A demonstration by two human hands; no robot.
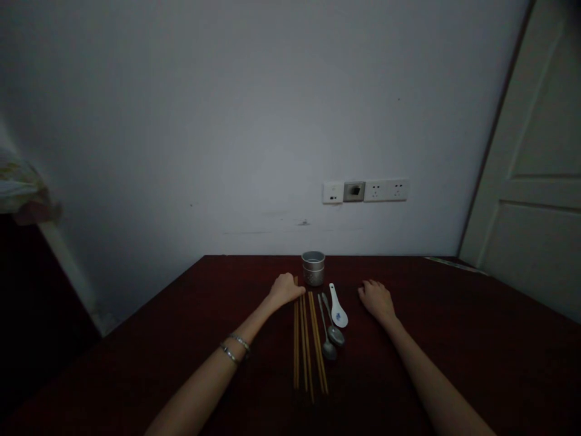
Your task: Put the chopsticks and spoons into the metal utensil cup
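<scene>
My left hand point(285, 289) is closed around the upper end of the leftmost wooden chopsticks point(296, 345), whose tips poke out between thumb and fingers. To their right, more wooden chopsticks point(316, 342) lie lengthwise on the table. Beside these are two metal spoons point(329, 350) with their bowls toward me, and a white soup spoon point(338, 315) with a blue mark. Just behind the utensils stands a silvery metal cup point(313, 269), its mouth upward. My right hand point(377, 299) rests palm down on the table, right of the white spoon, with nothing in it.
The dark red table point(181, 315) reaches back to a pale wall point(254, 121). Sockets and switch plates point(385, 190) are set in the wall above it. A panelled white door point(535, 151) is at the right. A flat strip point(454, 264) lies at the table's back right.
</scene>
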